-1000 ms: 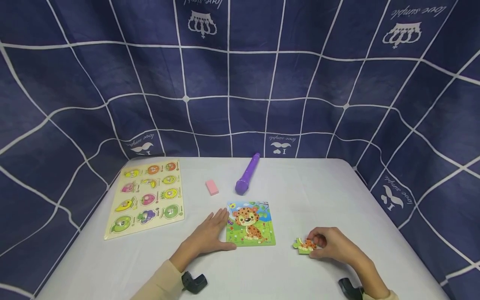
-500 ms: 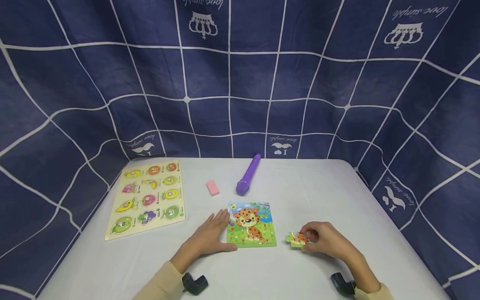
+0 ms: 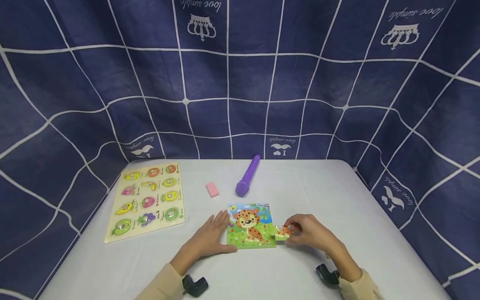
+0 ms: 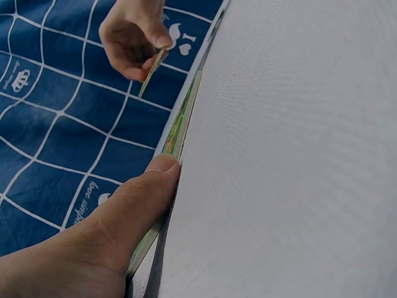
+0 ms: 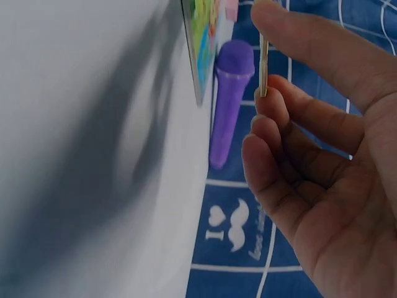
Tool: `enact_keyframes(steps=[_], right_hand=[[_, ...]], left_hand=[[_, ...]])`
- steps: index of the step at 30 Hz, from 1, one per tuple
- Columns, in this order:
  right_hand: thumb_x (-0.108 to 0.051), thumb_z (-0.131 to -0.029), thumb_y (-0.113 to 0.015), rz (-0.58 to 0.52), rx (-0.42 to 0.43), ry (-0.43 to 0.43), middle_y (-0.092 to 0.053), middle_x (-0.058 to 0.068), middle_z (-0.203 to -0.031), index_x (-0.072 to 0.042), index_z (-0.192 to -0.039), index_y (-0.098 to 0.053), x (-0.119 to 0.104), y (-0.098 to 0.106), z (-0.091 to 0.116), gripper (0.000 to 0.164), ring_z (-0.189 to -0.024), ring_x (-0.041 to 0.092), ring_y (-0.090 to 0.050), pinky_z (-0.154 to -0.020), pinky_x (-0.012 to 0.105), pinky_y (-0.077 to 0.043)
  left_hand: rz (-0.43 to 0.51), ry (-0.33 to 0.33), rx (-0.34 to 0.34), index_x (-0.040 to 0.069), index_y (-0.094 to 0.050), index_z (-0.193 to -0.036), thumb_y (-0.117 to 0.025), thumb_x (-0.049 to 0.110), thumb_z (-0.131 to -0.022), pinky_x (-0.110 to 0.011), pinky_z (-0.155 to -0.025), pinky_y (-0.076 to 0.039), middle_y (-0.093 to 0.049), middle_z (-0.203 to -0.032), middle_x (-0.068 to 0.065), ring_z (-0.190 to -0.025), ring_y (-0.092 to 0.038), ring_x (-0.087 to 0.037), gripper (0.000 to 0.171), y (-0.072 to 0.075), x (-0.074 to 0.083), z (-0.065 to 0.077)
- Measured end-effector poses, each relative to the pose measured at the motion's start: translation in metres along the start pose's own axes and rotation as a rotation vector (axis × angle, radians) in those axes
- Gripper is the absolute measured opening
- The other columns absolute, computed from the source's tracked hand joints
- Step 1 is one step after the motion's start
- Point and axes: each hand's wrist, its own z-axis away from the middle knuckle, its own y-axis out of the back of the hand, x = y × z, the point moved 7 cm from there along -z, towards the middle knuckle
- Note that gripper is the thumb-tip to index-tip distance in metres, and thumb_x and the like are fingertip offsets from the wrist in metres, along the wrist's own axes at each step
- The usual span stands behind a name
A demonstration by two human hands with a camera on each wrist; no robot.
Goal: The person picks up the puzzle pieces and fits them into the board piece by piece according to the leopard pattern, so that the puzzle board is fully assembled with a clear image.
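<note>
A square leopard jigsaw puzzle (image 3: 240, 240) lies flat on the white table. My left hand (image 3: 211, 237) rests at its left side with straight fingers, and in the left wrist view the thumb (image 4: 133, 208) presses the near edge. At the puzzle's right side, my right hand (image 3: 312, 231) pinches a loose jigsaw piece (image 3: 280, 236) between thumb and fingers. Orange spotted fur and green grass show on the piece, whose left end overlaps the puzzle in the head view. Seen edge-on in the right wrist view, the thin piece (image 5: 263, 68) is held above the tabletop.
A purple toy microphone (image 3: 247, 177) lies behind the puzzle, with a pink block (image 3: 212, 190) to its left. At the left stands a flat fruit peg board (image 3: 144, 214). A blue checked cloth (image 3: 240, 75) hangs behind and beside the white table (image 3: 262, 275).
My right hand has carried the jigsaw piece leftward and slightly away from me, from well right of the puzzle up to its right edge. My left hand has stayed at the puzzle's left side.
</note>
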Motion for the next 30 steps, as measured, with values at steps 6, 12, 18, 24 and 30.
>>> enact_keyframes(steps=[6, 12, 18, 24, 30], right_hand=[[-0.016, -0.073, -0.083, 0.026, -0.014, 0.053, -0.052, -0.006, -0.068, -0.010, -0.095, -0.069, -0.015, -0.012, -0.014, 0.027, -0.062, 0.000, -0.041, -0.055, 0.018, -0.038], [-0.020, -0.072, -0.085, 0.055, -0.043, 0.071, -0.054, -0.006, -0.071, -0.007, -0.097, -0.069, -0.032, -0.026, -0.027, 0.032, -0.064, 0.000, -0.042, -0.058, 0.018, -0.038], [-0.021, -0.072, -0.086, 0.080, -0.054, 0.122, -0.055, -0.006, -0.074, -0.006, -0.099, -0.069, -0.047, -0.039, -0.038, 0.035, -0.066, 0.002, -0.042, -0.059, 0.018, -0.040], [-0.021, -0.074, -0.084, 0.078, -0.078, 0.110, -0.055, -0.007, -0.076, -0.005, -0.102, -0.069, -0.054, -0.052, -0.046, 0.036, -0.066, 0.004, -0.043, -0.058, 0.018, -0.040], [-0.024, -0.074, -0.084, 0.094, -0.107, 0.066, -0.055, -0.007, -0.074, -0.004, -0.103, -0.071, -0.056, -0.062, -0.048, 0.038, -0.066, 0.004, -0.042, -0.057, 0.018, -0.038]], left_hand=[[0.009, 0.012, -0.005, 0.001, -0.026, -0.153, -0.060, 0.077, -0.075, -0.049, -0.124, -0.019, -0.020, -0.162, -0.016, -0.151, -0.020, -0.031, 0.114, 0.002, -0.001, 0.000], [0.012, 0.019, -0.006, 0.001, -0.025, -0.153, -0.060, 0.076, -0.075, -0.049, -0.124, -0.019, -0.020, -0.162, -0.016, -0.151, -0.020, -0.031, 0.113, 0.002, -0.001, 0.002], [0.014, 0.022, -0.011, 0.001, -0.025, -0.153, -0.060, 0.076, -0.075, -0.048, -0.124, -0.018, -0.020, -0.162, -0.016, -0.151, -0.019, -0.030, 0.113, 0.002, -0.001, 0.001], [0.000, 0.025, -0.017, 0.002, -0.024, -0.153, -0.058, 0.077, -0.076, -0.047, -0.124, -0.018, -0.019, -0.163, -0.015, -0.151, -0.019, -0.029, 0.113, 0.001, -0.002, 0.000], [0.003, 0.022, -0.025, 0.002, -0.024, -0.153, -0.058, 0.077, -0.076, -0.048, -0.124, -0.017, -0.019, -0.163, -0.015, -0.151, -0.018, -0.030, 0.114, -0.001, -0.001, 0.000]])
